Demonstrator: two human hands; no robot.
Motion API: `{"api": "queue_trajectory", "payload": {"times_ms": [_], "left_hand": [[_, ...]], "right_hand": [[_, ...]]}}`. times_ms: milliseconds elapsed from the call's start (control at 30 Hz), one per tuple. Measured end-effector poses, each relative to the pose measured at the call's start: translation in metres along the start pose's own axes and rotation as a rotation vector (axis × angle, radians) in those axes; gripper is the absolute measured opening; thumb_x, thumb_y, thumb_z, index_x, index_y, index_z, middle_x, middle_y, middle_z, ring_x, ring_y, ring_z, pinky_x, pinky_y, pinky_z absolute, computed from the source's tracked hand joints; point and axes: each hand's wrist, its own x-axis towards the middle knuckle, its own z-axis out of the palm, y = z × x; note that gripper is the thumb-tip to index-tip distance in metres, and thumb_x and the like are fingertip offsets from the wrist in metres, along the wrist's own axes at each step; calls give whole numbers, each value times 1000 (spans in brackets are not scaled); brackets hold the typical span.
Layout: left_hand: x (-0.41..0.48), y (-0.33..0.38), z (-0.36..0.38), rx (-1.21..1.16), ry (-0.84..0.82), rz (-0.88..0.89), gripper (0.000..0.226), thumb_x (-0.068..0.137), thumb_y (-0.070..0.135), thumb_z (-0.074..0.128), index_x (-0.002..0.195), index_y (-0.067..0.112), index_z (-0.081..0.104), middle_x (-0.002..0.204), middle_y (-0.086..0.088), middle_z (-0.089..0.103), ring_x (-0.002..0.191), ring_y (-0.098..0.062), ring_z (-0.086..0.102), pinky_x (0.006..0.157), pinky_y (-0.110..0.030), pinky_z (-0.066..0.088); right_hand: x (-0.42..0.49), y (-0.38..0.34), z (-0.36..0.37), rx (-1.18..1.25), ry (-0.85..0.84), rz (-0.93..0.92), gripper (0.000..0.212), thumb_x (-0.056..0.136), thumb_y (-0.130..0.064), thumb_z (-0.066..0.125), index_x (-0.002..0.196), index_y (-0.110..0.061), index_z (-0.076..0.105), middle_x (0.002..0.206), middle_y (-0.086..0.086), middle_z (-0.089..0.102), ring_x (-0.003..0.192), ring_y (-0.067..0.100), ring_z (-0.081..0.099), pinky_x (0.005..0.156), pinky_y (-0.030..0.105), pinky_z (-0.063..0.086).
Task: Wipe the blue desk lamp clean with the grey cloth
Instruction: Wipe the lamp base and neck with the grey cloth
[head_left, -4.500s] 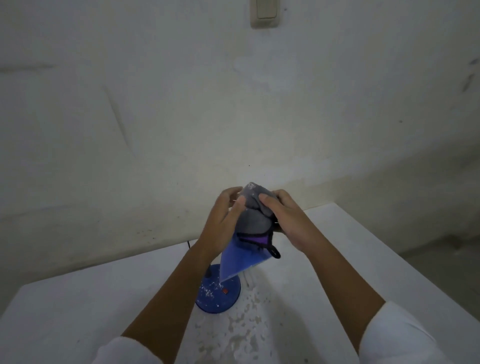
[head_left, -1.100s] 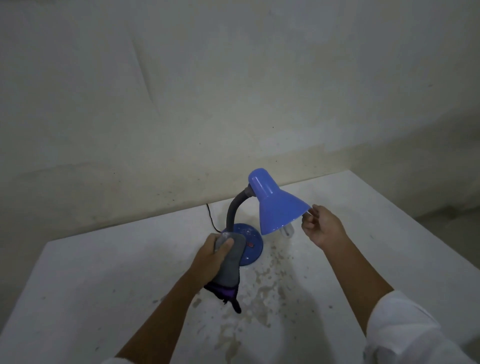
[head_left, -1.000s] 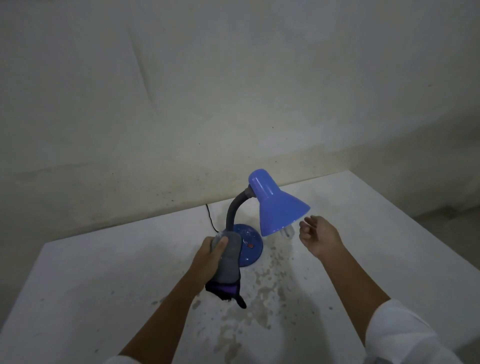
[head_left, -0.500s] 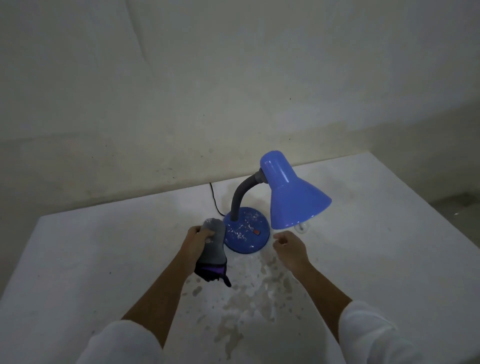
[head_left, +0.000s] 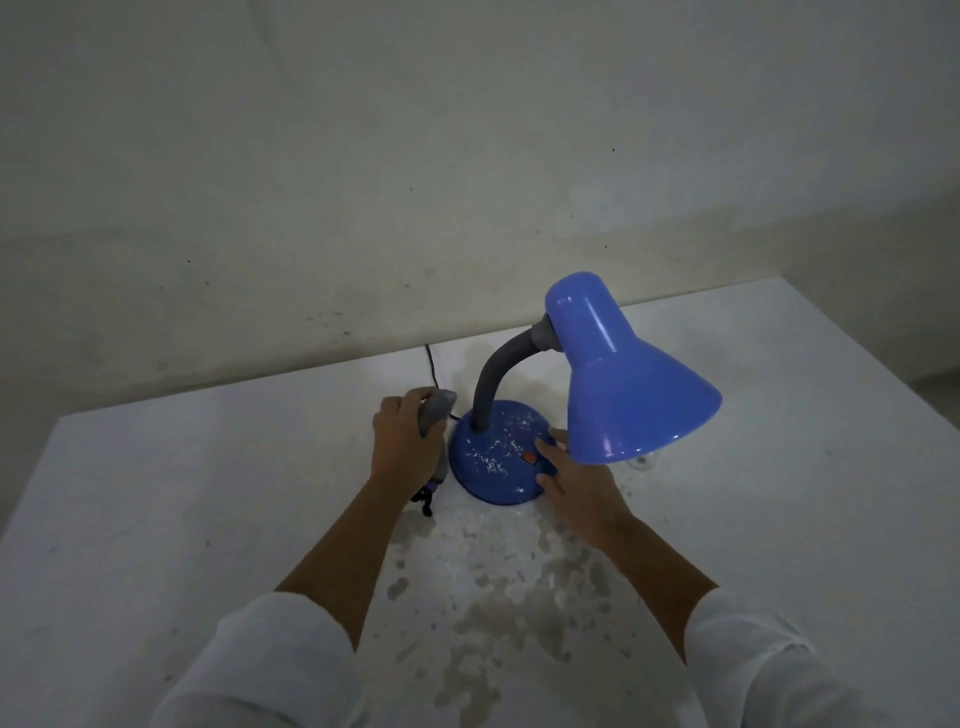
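The blue desk lamp stands upright on the white table, its cone shade tilted down to the right on a grey flexible neck. Its round blue base is flecked with white specks and carries a small red switch. My left hand grips the rolled grey cloth, just left of the base; a dark purple end of the cloth hangs below the hand. My right hand rests with spread fingers on the right front of the base, partly under the shade.
The white table meets a pale wall at the back. Wet grey blotches spread over the tabletop in front of the lamp. A black cord runs from the base to the wall. The table's right edge falls away at the far right.
My right hand has left the shade's rim and come down onto the lamp's base. My left hand with the cloth has moved up beside the base. The view has moved closer.
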Motion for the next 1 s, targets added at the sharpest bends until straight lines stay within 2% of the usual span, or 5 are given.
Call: {"api": "queue_trajectory", "payload": {"times_ms": [133,533,767,867,1000], "left_hand": [[-2,1,33,138,-105,30,38,97,25,39,135,18,41,139,-11,41,126,-28,38,103,-36,34],[-46,-3,89,339,186,73,34,97,27,40,127,12,46,125,-8,41,114,-21,41,84,-27,44],[-60,0,52,206,-256,335,23,96,18,43,108,6,58,106,-12,57,98,-26,55,82,-28,42],[-55,0,34,118,-23,288,17,95,13,44,98,8,60,91,-6,60,86,-21,58,69,-17,41],[-30,-16,48,257,190,157,29,94,25,37,103,8,59,103,-16,62,93,-30,59,83,-41,51]], "right_hand": [[3,10,2,-90,42,-76,49,93,-28,50,140,-17,40,147,4,39,133,24,40,112,35,33],[12,26,8,-207,146,-255,45,93,-31,50,135,-16,45,142,5,38,123,26,41,103,37,36],[12,34,8,-188,168,-316,44,93,-30,50,134,-14,46,140,7,39,124,27,41,105,39,37],[13,38,10,-167,176,-339,44,93,-30,49,133,-14,47,138,9,40,122,28,42,104,42,38],[14,40,12,-126,196,-347,44,92,-29,52,132,-13,48,137,10,41,120,30,43,104,41,37]]}}
